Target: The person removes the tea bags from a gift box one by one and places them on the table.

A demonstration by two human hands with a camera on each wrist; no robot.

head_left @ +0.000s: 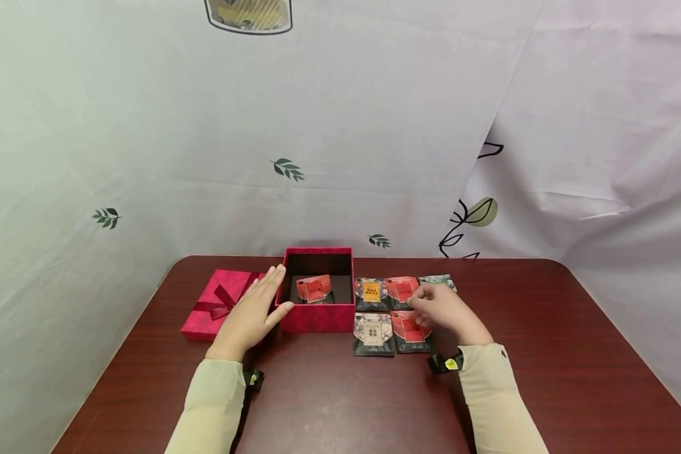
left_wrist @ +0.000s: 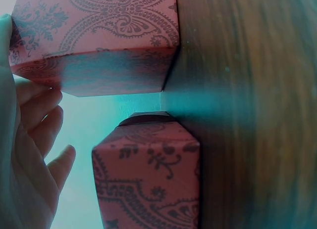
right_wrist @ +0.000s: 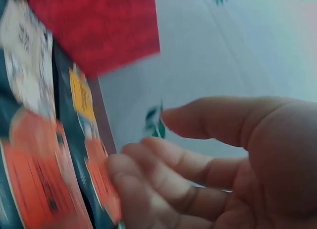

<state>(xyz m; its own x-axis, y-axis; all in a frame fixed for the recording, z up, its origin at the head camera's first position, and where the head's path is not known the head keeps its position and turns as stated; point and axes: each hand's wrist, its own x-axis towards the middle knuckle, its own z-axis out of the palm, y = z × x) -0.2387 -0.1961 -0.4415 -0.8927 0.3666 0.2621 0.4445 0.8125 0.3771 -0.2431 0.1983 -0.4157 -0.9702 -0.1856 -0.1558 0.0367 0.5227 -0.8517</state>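
Observation:
My left hand [head_left: 251, 320] lies along the left side of an open red box [head_left: 318, 319], fingers extended and fingertips right at the rim. In the left wrist view, its fingers reach the patterned box wall [left_wrist: 121, 21]. Inside the box lies one red packet [head_left: 314, 290]. The right hand [head_left: 444, 310] hovers over the packets to the right with loosely bent fingers and nothing between thumb and fingertips. Beneath and beside it are a front red packet [head_left: 412, 333], a back red packet [head_left: 400, 289] and a green-white packet [head_left: 441, 279], which the hand partly covers.
Left of the box sits its red lid [head_left: 218, 299] with a ribbon bow, partly behind my left hand. A yellow-labelled packet [head_left: 371, 293] and a white packet [head_left: 373, 335] lie right beside the box. A pale printed cloth [head_left: 374, 157] hangs behind the brown table [head_left: 340, 403].

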